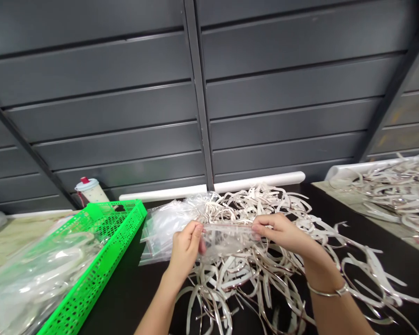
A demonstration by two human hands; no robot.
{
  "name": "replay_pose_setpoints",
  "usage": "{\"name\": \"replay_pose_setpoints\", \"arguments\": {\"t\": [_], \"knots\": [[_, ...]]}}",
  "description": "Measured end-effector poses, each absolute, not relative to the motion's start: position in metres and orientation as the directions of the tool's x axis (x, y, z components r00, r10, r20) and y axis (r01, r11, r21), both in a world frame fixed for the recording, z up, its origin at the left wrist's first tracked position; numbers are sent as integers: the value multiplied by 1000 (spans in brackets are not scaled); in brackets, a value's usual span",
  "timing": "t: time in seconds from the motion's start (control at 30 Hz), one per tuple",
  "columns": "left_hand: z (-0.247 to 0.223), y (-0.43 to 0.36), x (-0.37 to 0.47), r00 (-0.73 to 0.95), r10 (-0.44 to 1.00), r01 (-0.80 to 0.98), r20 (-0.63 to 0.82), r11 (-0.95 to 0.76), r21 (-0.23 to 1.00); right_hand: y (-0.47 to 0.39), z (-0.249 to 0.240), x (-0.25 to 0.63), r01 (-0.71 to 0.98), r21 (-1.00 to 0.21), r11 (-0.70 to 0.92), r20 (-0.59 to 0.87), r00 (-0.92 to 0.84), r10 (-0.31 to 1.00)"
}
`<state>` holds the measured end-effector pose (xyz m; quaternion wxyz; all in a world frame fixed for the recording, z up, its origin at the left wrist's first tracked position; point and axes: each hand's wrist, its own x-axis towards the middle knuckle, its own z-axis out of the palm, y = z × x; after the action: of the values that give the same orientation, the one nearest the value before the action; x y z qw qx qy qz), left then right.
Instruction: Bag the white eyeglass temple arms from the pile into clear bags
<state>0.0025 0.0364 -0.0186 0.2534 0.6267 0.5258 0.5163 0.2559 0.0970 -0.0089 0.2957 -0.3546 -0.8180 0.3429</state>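
Two hands up over the dark worktop point(125, 288), both pinching one clear plastic bag point(226, 239) stretched flat between them. Left hand point(185, 246): grip clenched on the bag's left edge, fingers curled over it, thumb side toward camera. Right hand point(279, 231): grip pinched on the bag's right edge, silver bracelet point(330, 292) on that wrist. Bag sits just above a big tangled pile of white strips point(265, 274) spread across the worktop centre; can't tell if the bag has anything inside. Stack of more clear bags point(164, 223) lies just left of the pile, behind the left hand. Green perforated crate point(101, 260) at far left, holding filled clear bags point(38, 274). Lidded cup with red cap point(91, 189) behind the crate. White tube point(230, 185) runs along the back edge against the grey wall. Second pile of strips point(398, 186) on the neighbouring surface, far right, well apart.
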Motion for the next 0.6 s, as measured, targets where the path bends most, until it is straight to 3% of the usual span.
{"name": "replay_pose_setpoints", "arguments": {"t": [0.17, 0.27, 0.37, 0.43, 0.5, 0.6], "knots": [[-25, 42, 3, -217, 905, 186, 366, -329, 926, 109, -24, 236, 14, -936, 352, 261, -641, 721], [-24, 43, 6, -297, 898, -33, 325, -350, 936, 104, -31, 209, 34, -956, 292, 192, -679, 709], [-18, 40, 8, -318, 913, -204, 256, -330, 922, 93, -33, 197, 43, -963, 264, 201, -537, 819], [-15, 36, 10, -246, 942, -271, 226, -291, 918, 88, -33, 201, -32, -976, 213, 209, -391, 896], [-15, 31, 14, -26, 978, -326, 207, -204, 923, 88, -36, 209, -181, -975, 128, 165, -212, 963], [-22, 26, 24, 217, 967, -286, 136, -70, 956, 93, -40, 217, -256, -966, 44, 77, -120, 990]]}}
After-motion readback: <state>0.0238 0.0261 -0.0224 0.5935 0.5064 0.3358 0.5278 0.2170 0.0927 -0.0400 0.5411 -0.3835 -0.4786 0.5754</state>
